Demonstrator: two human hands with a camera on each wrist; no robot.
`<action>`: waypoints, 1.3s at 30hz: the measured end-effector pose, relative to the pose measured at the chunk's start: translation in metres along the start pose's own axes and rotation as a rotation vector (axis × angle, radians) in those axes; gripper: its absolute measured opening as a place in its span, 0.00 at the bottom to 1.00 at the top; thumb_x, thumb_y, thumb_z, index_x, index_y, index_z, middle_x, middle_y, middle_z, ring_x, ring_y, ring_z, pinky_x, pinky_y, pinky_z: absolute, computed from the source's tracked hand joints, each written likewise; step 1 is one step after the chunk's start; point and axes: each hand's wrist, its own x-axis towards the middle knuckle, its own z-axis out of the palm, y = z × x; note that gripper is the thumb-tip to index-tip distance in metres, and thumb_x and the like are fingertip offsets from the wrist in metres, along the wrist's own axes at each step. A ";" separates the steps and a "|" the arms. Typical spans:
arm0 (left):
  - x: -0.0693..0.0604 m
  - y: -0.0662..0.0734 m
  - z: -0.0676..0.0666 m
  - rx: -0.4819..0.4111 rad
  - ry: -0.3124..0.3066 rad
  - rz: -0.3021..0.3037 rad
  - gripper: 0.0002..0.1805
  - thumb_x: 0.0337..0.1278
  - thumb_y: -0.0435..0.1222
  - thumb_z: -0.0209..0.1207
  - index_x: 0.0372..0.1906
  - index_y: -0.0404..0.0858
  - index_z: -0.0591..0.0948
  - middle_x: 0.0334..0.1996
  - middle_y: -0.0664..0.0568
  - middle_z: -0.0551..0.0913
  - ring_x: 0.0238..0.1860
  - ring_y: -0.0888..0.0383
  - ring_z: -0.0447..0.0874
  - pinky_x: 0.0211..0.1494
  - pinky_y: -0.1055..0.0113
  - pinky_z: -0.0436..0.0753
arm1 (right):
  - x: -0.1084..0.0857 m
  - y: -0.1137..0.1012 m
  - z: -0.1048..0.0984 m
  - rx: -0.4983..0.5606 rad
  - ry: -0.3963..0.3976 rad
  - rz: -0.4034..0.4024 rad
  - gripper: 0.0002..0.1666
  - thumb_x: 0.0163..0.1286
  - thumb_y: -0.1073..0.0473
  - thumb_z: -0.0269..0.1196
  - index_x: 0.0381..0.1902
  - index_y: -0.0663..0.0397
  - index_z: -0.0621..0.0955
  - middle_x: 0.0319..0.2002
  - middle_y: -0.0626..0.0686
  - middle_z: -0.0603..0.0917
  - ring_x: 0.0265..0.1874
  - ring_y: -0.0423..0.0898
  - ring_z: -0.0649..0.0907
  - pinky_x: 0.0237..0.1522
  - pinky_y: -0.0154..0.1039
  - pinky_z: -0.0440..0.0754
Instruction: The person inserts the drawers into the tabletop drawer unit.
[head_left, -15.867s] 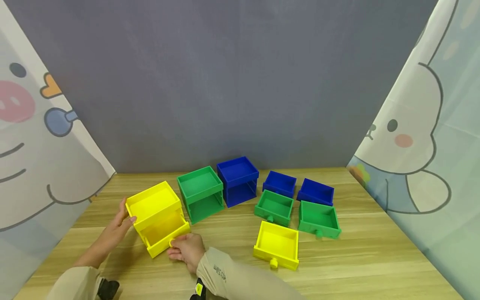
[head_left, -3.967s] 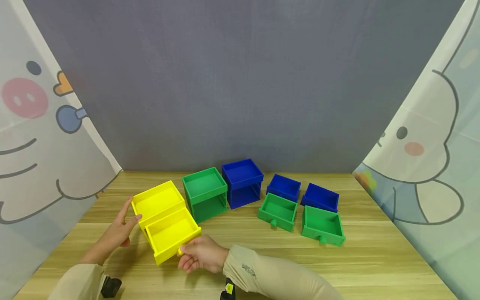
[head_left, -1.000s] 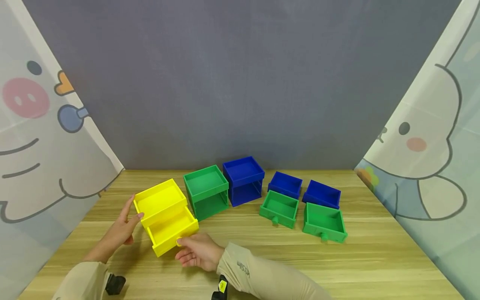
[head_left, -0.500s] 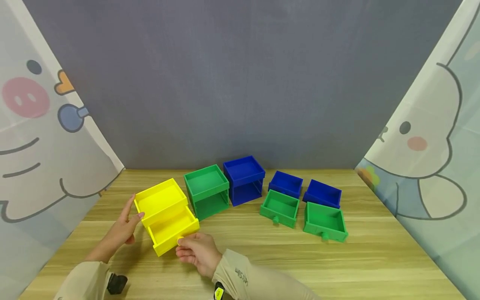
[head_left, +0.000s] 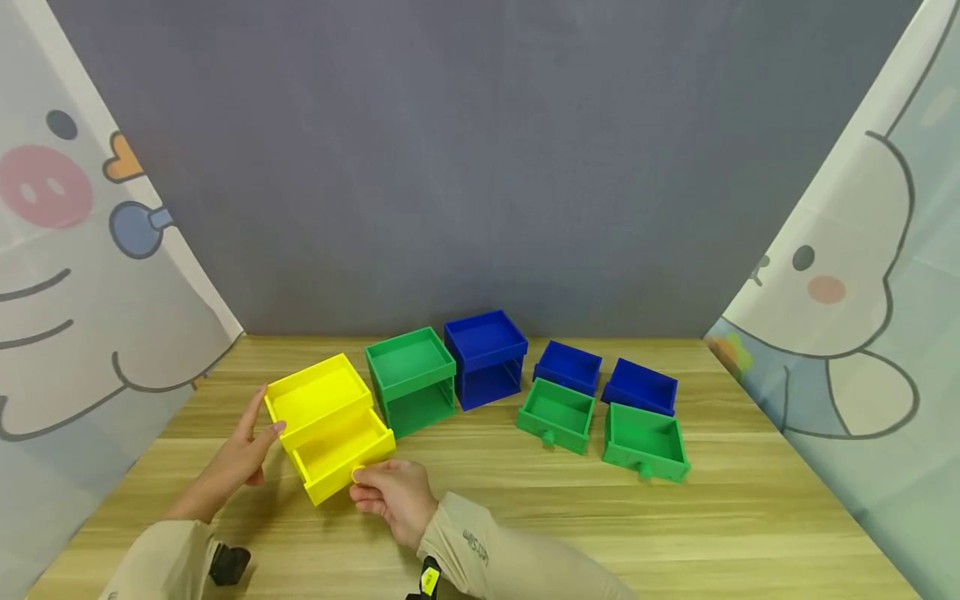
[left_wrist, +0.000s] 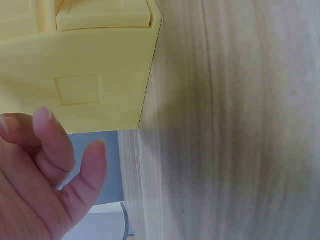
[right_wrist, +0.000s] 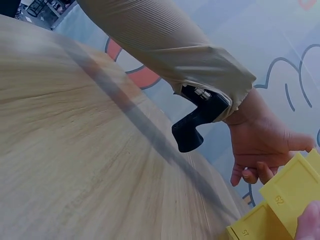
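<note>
A yellow cabinet (head_left: 315, 396) stood toward the left of the wood-grained counter (head_left: 720, 500), its shallow top tray facing up and its front turned toward the near right. A yellow drawer (head_left: 336, 479) sat in the compartment just under that tray, partly slid out, so that its inside showed from above. The right hand (head_left: 402, 496) held this drawer by its knob (head_left: 357, 472), the fingers pinching it with the thumb uppermost and the rest folded underneath. The left hand (head_left: 238, 458) rested at the cabinet's left side, its index finger reaching toward the back corner and its thumb touching the top edge nearer the front; these fingers were released rather than clenched, and the left wrist view showed others loosely bent beside the yellow side wall, which carried a recessed rectangle. Just beside the yellow cabinet, farther right, stood an open-fronted green cabinet (head_left: 411, 367), and next to it an open-fronted blue cabinet (head_left: 486, 337); whether their sides touched could not be told. On the right half of the counter lay a pair of green drawers (head_left: 555, 408) with their knobs toward the near edge, and close behind them a pair of blue drawers (head_left: 567, 367). A grey backdrop (head_left: 480, 167) rose behind the counter, with cartoon-printed cloth (head_left: 862, 292) at either side.
</note>
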 end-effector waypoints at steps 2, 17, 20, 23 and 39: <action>0.000 0.001 -0.001 -0.007 -0.007 -0.004 0.41 0.75 0.46 0.42 0.75 0.48 0.27 0.10 0.60 0.56 0.09 0.66 0.56 0.15 0.72 0.68 | 0.001 -0.001 0.001 0.007 0.002 -0.007 0.03 0.59 0.72 0.63 0.33 0.66 0.80 0.21 0.51 0.83 0.19 0.37 0.81 0.23 0.27 0.80; -0.002 -0.002 0.000 0.012 0.006 0.005 0.41 0.75 0.45 0.42 0.75 0.46 0.28 0.10 0.59 0.57 0.08 0.67 0.57 0.14 0.71 0.68 | 0.008 0.004 0.013 0.012 0.066 -0.024 0.04 0.58 0.74 0.64 0.32 0.65 0.80 0.24 0.56 0.84 0.18 0.38 0.81 0.24 0.29 0.81; -0.002 -0.001 0.000 0.011 0.006 0.001 0.41 0.75 0.45 0.42 0.75 0.46 0.28 0.11 0.58 0.57 0.08 0.67 0.57 0.14 0.72 0.67 | 0.010 0.005 0.014 0.017 0.067 -0.029 0.04 0.58 0.74 0.64 0.32 0.67 0.80 0.24 0.57 0.84 0.18 0.38 0.81 0.24 0.29 0.81; -0.001 0.001 -0.001 0.006 -0.007 -0.011 0.41 0.75 0.46 0.42 0.75 0.47 0.27 0.11 0.58 0.56 0.08 0.66 0.57 0.14 0.71 0.68 | 0.012 0.005 0.015 0.022 0.071 -0.030 0.04 0.58 0.74 0.64 0.33 0.68 0.80 0.24 0.57 0.84 0.18 0.38 0.81 0.25 0.29 0.81; -0.002 0.003 0.000 0.015 0.002 -0.018 0.41 0.75 0.43 0.43 0.75 0.44 0.29 0.09 0.59 0.56 0.07 0.66 0.58 0.14 0.72 0.69 | 0.018 0.004 0.019 0.035 0.088 -0.035 0.07 0.57 0.75 0.64 0.35 0.71 0.80 0.26 0.59 0.84 0.19 0.39 0.82 0.26 0.29 0.81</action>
